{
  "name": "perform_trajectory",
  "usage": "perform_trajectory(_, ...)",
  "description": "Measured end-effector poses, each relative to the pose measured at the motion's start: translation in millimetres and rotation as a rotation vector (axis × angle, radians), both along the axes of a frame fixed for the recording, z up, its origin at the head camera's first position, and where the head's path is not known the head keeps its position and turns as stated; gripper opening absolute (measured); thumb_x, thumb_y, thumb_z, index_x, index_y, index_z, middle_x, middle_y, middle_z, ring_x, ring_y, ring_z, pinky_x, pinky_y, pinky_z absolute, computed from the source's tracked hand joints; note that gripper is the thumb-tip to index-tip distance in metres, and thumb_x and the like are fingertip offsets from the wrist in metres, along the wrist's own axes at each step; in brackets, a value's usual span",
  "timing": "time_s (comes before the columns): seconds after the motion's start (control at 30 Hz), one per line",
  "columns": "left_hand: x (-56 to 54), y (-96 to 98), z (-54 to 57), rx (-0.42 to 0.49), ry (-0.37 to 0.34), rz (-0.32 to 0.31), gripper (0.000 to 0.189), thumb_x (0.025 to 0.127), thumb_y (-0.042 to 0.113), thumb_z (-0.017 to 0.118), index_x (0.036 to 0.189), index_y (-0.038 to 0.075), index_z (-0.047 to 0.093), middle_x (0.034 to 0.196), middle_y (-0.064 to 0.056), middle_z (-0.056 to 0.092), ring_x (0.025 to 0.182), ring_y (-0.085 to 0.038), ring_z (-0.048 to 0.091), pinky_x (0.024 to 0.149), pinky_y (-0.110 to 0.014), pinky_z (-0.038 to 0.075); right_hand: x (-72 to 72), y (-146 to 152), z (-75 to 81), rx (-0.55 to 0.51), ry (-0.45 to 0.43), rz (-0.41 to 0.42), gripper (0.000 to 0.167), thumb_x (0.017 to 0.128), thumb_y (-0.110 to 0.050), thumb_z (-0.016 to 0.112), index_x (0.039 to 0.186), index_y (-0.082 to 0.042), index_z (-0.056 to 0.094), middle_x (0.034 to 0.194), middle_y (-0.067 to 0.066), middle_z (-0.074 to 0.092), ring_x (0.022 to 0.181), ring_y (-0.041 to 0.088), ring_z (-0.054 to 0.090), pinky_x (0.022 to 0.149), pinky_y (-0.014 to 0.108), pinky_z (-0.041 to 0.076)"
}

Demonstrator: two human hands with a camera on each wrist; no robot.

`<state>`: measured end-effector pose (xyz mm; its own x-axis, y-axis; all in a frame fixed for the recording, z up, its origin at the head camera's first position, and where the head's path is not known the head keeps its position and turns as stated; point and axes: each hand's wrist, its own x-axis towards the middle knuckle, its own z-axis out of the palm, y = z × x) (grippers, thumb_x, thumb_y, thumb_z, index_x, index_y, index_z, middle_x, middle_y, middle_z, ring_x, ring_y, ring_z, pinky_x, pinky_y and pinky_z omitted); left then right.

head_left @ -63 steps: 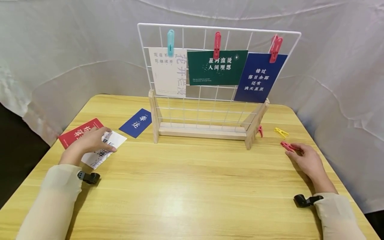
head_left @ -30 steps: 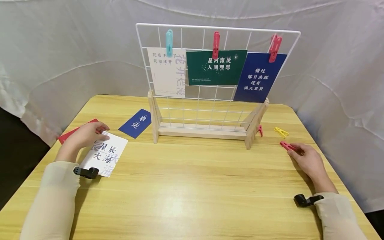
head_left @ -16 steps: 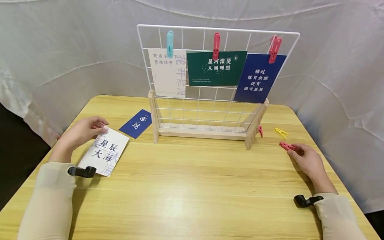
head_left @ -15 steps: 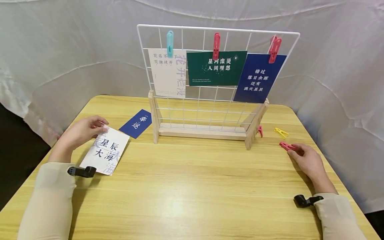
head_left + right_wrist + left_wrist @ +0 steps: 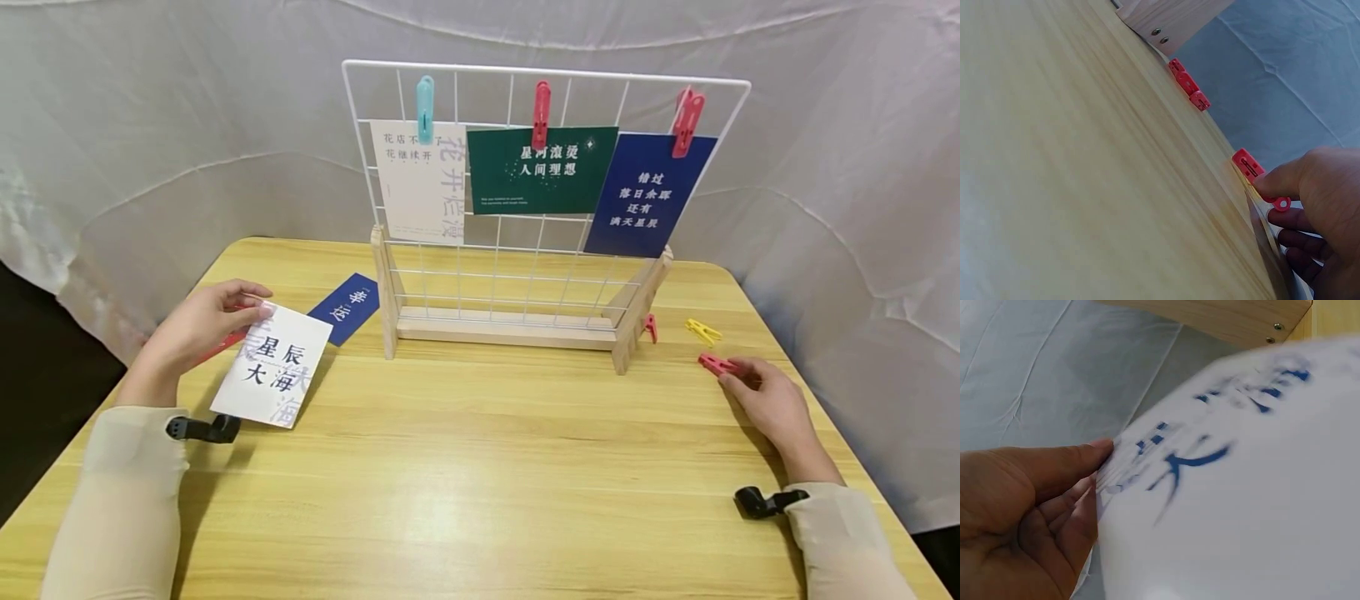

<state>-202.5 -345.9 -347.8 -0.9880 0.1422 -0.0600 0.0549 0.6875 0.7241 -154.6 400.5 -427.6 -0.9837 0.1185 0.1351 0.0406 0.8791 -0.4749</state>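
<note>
My left hand (image 5: 201, 327) pinches a white card (image 5: 273, 367) with dark lettering by its upper left corner, thumb on the printed face. The card is tilted above the table, and in the left wrist view its lettered face (image 5: 1210, 506) fills much of the picture. Beneath that hand a red card (image 5: 217, 347) is mostly hidden. A blue card (image 5: 348, 305) lies just behind the white one. At the right, my right hand (image 5: 772, 404) holds a red clothespin (image 5: 717, 365) between thumb and fingers, low at the table surface.
A white wire grid rack (image 5: 495, 271) on wooden feet stands at the back centre. Clipped to it hang a cream card (image 5: 416, 187), a green card (image 5: 543, 187) and a blue card (image 5: 637, 225). A yellow clothespin (image 5: 703, 332) and another red clothespin (image 5: 651, 328) lie right of it.
The left hand has taken the white card up off the red card and tilted it up, shifting it slightly right and away. The right hand has stayed almost still with its clothespin.
</note>
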Motion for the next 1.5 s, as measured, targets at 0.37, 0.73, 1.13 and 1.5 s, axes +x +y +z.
perform_trajectory(0.37, 2.2, 7.1, 5.5, -0.03, 0.061, 0.099, 0.047, 0.097, 0.04, 0.06, 0.123, 0.0, 0.059, 0.113, -0.022, 0.064, 0.09, -0.019, 0.062, 0.071, -0.019, 0.052, 0.1, -1.6, 1.1, -0.012, -0.019, -0.018, 0.054, 0.101, -0.036, 0.054, 0.136, 0.005, 0.049, 0.124, 0.032, 0.054, 0.11, 0.05, 0.049, 0.088, 0.063, 0.037)
perform_trajectory(0.73, 1.8, 14.7, 7.0, 0.05, 0.135, 0.134, 0.044, 0.097, 0.038, 0.061, 0.12, 0.001, 0.058, 0.106, -0.015, 0.063, 0.081, -0.008, 0.059, 0.068, -0.017, 0.05, 0.8, -4.4, 2.9, -0.062, 0.004, -0.058, 0.059, 0.1, -0.038, 0.055, 0.139, 0.005, 0.046, 0.127, 0.034, 0.053, 0.112, 0.051, 0.052, 0.091, 0.063, 0.039)
perform_trajectory(1.13, 2.4, 29.4, 5.9, 0.257, 0.201, 0.094, 0.032, 0.097, 0.019, 0.063, 0.115, -0.006, 0.056, 0.095, 0.003, 0.067, 0.082, -0.003, 0.059, 0.07, -0.015, 0.052, 0.6, -9.9, 5.1, -0.079, 0.118, -0.021, 0.053, 0.098, -0.038, 0.06, 0.133, 0.001, 0.056, 0.117, 0.027, 0.062, 0.107, 0.043, 0.057, 0.067, 0.006, 0.037)
perform_trajectory(1.5, 6.3, 49.3, 8.5, 0.363, 0.239, 0.094, 0.03, 0.096, 0.022, 0.065, 0.11, -0.003, 0.059, 0.091, 0.009, 0.066, 0.083, -0.007, 0.061, 0.071, -0.017, 0.053, 3.2, -18.5, 9.1, -0.149, 0.174, 0.006, 0.046, 0.094, -0.036, 0.066, 0.13, -0.007, 0.062, 0.119, 0.022, 0.064, 0.081, -0.018, 0.047, 0.067, 0.003, 0.039)
